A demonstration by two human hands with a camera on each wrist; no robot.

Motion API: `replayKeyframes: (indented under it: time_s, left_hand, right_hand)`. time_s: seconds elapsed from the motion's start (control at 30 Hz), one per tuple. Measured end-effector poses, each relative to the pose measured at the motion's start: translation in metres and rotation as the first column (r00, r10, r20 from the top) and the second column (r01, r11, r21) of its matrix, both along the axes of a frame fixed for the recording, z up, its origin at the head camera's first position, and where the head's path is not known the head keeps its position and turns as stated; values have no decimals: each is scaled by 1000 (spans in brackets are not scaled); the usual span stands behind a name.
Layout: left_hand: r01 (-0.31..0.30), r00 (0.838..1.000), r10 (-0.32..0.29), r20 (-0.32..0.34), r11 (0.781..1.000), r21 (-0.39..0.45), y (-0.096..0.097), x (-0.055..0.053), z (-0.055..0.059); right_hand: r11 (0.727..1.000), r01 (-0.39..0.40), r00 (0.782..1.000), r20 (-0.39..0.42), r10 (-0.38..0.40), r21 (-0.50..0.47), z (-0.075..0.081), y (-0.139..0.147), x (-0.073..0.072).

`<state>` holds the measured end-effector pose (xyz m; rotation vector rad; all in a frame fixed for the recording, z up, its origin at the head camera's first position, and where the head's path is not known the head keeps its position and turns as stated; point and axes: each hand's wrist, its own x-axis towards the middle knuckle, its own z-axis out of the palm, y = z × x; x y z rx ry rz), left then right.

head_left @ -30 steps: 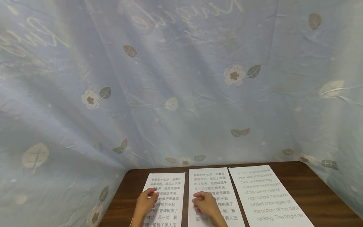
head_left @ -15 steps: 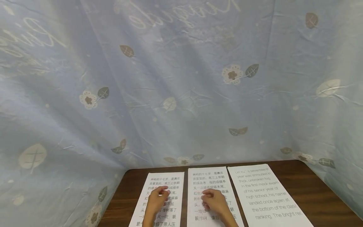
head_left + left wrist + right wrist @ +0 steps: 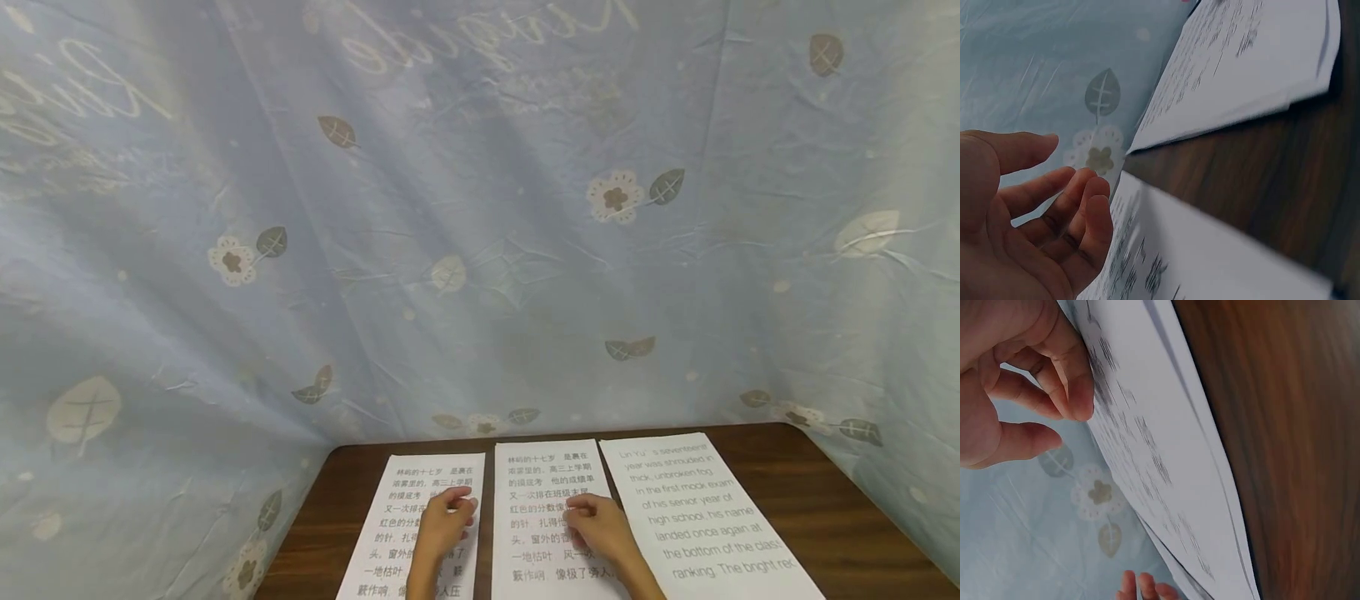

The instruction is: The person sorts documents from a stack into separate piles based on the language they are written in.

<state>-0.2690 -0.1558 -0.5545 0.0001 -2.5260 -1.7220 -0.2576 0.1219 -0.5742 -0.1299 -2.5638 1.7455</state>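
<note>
Three stacks of printed white paper lie side by side on a dark brown table. My left hand [image 3: 446, 523] hovers above the right part of the left paper stack [image 3: 390, 533], which bears Chinese characters. In the left wrist view its fingers [image 3: 1094, 215] bend loosely, thumb apart, holding nothing. Over the right side of the middle paper stack [image 3: 534, 533], also in Chinese, is my right hand [image 3: 602, 527]. The right wrist view shows its thumb and fingers [image 3: 1079, 394] loosely bent with a gap between them. Farther right lies the stack with English text [image 3: 708, 521].
A pale blue curtain [image 3: 517, 317] with leaf and flower prints hangs behind and around the table [image 3: 832, 500]. Narrow strips of wood show between the left and middle stacks. More tabletop shows at both outer sides.
Both hands have moved to the right across the paper, the left over the left stack and the right over the middle one. The stacks lie as before; the head view has shifted slightly.
</note>
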Motion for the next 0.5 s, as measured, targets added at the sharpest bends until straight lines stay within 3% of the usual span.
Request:
replayKeyframes:
  time_s: [0.33, 0.5]
  left_hand:
    - [50, 999, -51, 15, 997, 63, 23, -1, -1]
    - [45, 999, -46, 16, 998, 50, 33, -1, -4]
  right_hand:
    - [999, 40, 999, 8, -40, 29, 5, 30, 3]
    - [997, 51, 999, -7, -51, 50, 7, 43, 4]
